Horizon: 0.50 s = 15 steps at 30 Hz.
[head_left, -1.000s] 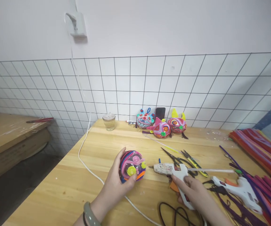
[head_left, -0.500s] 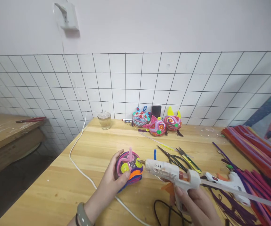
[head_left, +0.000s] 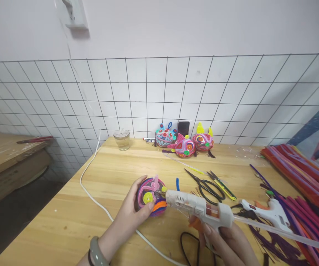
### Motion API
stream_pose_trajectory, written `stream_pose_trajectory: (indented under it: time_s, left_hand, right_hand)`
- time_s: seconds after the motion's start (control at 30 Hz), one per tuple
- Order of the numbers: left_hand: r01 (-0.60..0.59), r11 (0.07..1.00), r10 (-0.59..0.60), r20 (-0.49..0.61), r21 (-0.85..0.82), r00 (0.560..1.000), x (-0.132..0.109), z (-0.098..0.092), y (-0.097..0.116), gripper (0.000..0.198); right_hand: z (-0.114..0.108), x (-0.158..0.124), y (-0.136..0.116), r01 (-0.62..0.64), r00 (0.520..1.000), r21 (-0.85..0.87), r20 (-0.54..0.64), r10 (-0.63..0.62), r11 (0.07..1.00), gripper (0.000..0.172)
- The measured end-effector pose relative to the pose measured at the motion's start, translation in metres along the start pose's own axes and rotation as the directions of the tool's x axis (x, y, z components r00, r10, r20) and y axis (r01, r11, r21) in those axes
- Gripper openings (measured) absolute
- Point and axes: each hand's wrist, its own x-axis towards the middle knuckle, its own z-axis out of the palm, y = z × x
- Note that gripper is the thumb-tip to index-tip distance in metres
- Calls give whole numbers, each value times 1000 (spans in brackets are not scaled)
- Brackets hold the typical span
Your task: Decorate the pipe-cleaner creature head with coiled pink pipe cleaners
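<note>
My left hand [head_left: 137, 203] is closed around a round ornament [head_left: 143, 189] covered in coloured pipe cleaners, with yellow coils, a pink stem on top and an orange band. Its thumb presses the front near the orange band. My right hand [head_left: 226, 240] grips a white hot glue gun [head_left: 187, 201] by the handle, fingers by the orange trigger. The gun's nozzle points left and reaches the ornament's front, beside the right yellow coil; whether it touches cannot be told. A long clear glue stick [head_left: 281, 232] sticks out of the gun's back.
Scissors [head_left: 210, 190], yellow-handled snips [head_left: 223, 186] and a blue pipe cleaner piece [head_left: 177, 184] lie beyond the gun. Right: a second glue gun [head_left: 270, 212] and pipe cleaner bundles [head_left: 295, 173]. Finished ornaments [head_left: 185, 147], a phone [head_left: 183, 128] and a glass cup [head_left: 122, 140] stand behind. A white cord [head_left: 104, 210] crosses the table.
The glue gun has moved slightly left, its nozzle now further in over the ornament's front. The ornament has turned slightly in my left hand. The camera view has shifted a little.
</note>
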Motion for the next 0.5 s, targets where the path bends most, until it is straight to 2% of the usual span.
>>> stream_pose_trajectory:
  time_s: [0.1,0.5]
  left_hand:
    - [1,1000,-1,0,1,1000,0,1,2,60]
    - [13,1000,-13,22,-3,1000,-1,2,8,60]
  right_hand:
    - [-1,-1,2,-76,995,134,67,67,988,28]
    - [1,0,-6,-198,980,274,54,191,941,27]
